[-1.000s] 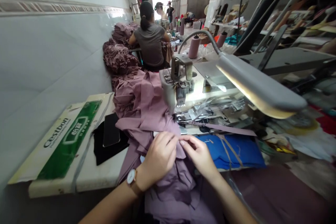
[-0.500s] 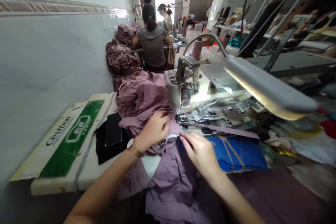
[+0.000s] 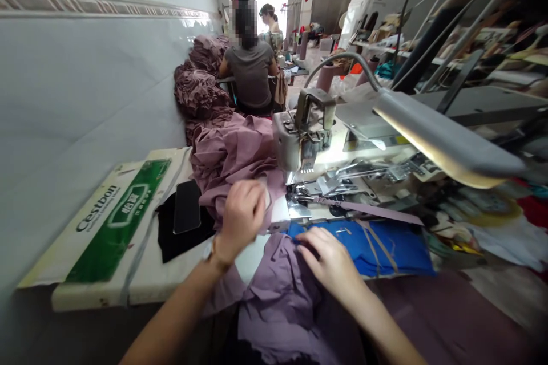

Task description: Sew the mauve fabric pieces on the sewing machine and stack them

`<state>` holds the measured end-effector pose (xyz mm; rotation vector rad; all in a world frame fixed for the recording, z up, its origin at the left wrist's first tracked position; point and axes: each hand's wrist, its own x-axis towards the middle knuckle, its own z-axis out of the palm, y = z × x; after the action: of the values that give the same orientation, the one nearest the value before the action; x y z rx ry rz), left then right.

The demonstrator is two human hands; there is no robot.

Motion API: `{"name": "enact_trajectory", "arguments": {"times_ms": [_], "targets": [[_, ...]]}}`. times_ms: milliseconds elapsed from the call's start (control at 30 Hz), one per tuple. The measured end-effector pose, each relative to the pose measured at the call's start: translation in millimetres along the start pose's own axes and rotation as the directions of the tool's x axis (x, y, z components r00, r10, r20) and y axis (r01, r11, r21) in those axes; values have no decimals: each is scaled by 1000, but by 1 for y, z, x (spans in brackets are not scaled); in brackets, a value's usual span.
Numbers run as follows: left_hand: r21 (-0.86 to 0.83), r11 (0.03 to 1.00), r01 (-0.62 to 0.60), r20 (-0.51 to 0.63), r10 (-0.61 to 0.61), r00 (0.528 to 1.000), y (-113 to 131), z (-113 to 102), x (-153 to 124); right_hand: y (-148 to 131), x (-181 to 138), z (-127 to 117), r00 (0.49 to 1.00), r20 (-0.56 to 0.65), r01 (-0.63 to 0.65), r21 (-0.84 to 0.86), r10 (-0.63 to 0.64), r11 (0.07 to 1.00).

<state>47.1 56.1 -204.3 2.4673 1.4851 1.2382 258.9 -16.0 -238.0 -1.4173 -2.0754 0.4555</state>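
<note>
Left hand (image 3: 243, 214), blurred, grip unclear | Right hand (image 3: 329, 255), curled at mauve fabric (image 3: 278, 291), grip unclear | Sewing machine (image 3: 286, 142), lamplit

White-and-green panel (image 3: 103, 229) at 8 o'clock reads "Cestbon" in dark letters on its white part, boxed Chinese characters on its green; smaller print illegible.

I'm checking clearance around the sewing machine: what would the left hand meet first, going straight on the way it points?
Probably the mauve cloth bunched beside the machine head; the left hand may be touching it, as blur and depth leave any gap unclear.
</note>
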Motion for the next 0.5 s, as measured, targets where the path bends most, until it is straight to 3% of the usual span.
{"name": "enact_trajectory", "arguments": {"times_ms": [67,133,233,367,500], "targets": [[21,998,52,26,-53,998,27,1,-44,5,-9,7,1000,23,1,29,-2,1000],[60,991,121,167,-130,977,43,9,-82,9,-12,13,1000,6,-1,67,0,998],[93,975,203,253,-220,942,52,19,-108,6,-8,17,999,-40,28,129,-23,991],[-170,973,154,212,-116,970,57,0,-90,-7,-5,14,999,-3,52,335,-54,941],[-340,936,88,178,-28,984,60,-23,-52,-21,-2,5,985,117,-170,620,124,766]]}}
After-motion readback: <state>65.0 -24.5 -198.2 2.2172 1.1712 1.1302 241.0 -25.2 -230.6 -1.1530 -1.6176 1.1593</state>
